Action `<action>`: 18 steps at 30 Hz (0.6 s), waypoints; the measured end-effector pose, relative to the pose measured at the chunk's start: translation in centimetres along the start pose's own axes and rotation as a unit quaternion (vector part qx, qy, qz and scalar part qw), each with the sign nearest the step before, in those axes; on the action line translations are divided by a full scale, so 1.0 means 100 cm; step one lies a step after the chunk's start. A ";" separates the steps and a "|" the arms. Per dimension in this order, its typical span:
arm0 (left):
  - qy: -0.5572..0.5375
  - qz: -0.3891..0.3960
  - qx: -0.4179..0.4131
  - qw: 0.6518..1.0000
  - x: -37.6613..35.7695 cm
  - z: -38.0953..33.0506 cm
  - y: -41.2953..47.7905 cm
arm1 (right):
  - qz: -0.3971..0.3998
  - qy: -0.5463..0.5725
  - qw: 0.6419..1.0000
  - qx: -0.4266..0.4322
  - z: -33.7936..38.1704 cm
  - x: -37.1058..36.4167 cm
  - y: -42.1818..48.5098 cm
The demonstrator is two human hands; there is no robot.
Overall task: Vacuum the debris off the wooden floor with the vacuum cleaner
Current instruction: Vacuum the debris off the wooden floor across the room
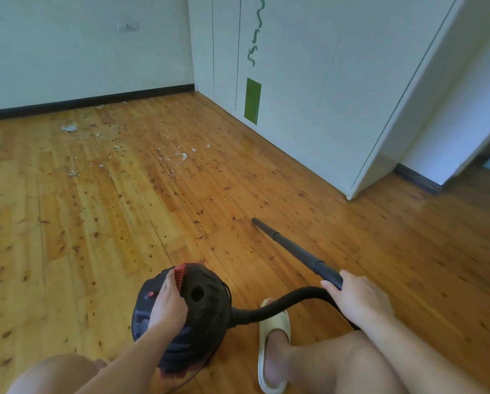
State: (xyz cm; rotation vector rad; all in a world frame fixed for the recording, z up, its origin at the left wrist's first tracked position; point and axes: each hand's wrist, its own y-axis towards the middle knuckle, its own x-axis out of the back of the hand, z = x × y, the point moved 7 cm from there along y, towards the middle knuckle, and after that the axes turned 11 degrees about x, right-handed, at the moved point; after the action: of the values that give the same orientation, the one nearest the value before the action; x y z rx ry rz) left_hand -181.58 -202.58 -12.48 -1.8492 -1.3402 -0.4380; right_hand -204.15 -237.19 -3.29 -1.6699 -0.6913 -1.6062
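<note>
A black canister vacuum cleaner [201, 308] with a red handle stands on the wooden floor [96, 237] at the bottom centre. My left hand [168, 304] grips its top handle. My right hand [354, 297] holds the black wand [292, 248], whose open tip hovers low over the boards, pointing up-left. A black hose [278, 305] curves from the canister to the wand. White crumbs and dark specks of debris [178, 159] lie scattered further ahead, with another patch [70, 127] near the far wall. The wand tip is well short of both.
A white wardrobe [309, 95] with a green panel runs along the right. A white wall with a dark skirting board [87, 102] closes the far side. My foot in a pale slipper [273, 345] rests beside the canister, under the hose.
</note>
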 end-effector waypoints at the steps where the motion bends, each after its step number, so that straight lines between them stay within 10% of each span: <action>1: 0.000 -0.007 0.004 1.000 0.000 -0.001 0.000 | 0.002 0.005 1.000 0.009 0.006 0.001 0.002; 18: -0.013 -0.070 0.076 0.995 0.012 0.000 0.056 | 0.022 0.050 0.985 0.163 0.106 -0.002 0.060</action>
State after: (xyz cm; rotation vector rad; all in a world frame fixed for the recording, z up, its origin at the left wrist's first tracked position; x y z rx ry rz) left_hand -176.06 -202.55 -13.89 -1.6479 -1.4861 -0.3741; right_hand -193.01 -232.44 -3.97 -1.3482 -0.8119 -1.4466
